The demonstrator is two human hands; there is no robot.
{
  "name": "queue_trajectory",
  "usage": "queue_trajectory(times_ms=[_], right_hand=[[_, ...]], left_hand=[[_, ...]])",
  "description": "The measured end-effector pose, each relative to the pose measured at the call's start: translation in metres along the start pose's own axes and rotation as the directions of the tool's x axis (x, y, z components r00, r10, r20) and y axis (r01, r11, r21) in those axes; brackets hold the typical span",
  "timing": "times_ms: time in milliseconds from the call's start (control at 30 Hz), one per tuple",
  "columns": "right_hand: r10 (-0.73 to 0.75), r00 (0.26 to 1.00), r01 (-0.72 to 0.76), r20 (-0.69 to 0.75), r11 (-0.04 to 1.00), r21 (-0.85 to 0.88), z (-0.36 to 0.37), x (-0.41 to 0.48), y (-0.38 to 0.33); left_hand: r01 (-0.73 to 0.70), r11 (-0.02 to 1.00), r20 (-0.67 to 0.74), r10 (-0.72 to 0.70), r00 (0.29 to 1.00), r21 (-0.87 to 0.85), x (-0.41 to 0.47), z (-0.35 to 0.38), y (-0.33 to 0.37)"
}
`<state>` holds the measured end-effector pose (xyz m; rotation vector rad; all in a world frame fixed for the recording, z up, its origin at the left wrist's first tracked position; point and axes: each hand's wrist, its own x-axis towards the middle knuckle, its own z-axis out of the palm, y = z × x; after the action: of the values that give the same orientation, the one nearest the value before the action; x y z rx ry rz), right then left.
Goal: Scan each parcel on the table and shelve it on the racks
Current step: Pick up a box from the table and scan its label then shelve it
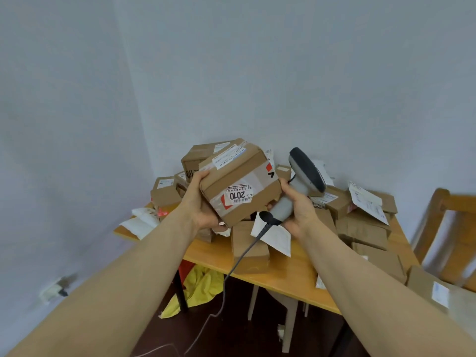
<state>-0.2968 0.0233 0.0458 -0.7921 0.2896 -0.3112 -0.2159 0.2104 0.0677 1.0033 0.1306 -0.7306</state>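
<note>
My left hand (199, 202) grips a brown cardboard parcel (239, 180) from its left end and underside, holding it up above the table. A white label reading 2010 (238, 195) faces me on its front. My right hand (298, 206) holds a grey and black barcode scanner (304, 176) by its handle, with a fingertip against the parcel's right end. The scanner head points up and away to the right of the parcel. Its dark cable (242, 256) hangs down to the floor.
A wooden table (291, 274) in the room's corner carries a heap of several cardboard boxes (360, 228) and white mailer bags (140, 222). A wooden chair (448, 228) stands at the right. Under the table lie yellow cloth (198, 287) and a plastic stool (288, 313).
</note>
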Motion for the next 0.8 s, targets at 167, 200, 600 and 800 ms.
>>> queue_trajectory(times_ms=[167,200,600,800], right_hand=[[-0.047,0.999,0.045,-0.016,0.996,-0.075,0.017,0.007,0.000],[-0.074,0.997,0.069,-0.032,0.989,-0.134,0.018,0.008,0.001],[0.107,0.973,0.025,0.203,0.831,-0.556,0.053,-0.023,0.026],[0.225,0.953,-0.048,0.204,0.774,-0.631,0.068,-0.029,0.039]], left_hand=[[0.008,1.000,-0.021,-0.009,1.000,-0.008,-0.002,-0.008,0.013],[0.004,1.000,-0.046,-0.005,0.999,-0.014,-0.002,-0.011,0.018],[-0.168,0.979,-0.323,0.123,0.938,-0.117,0.005,-0.054,0.067],[-0.231,0.967,-0.416,0.168,0.894,-0.107,0.010,-0.073,0.077]])
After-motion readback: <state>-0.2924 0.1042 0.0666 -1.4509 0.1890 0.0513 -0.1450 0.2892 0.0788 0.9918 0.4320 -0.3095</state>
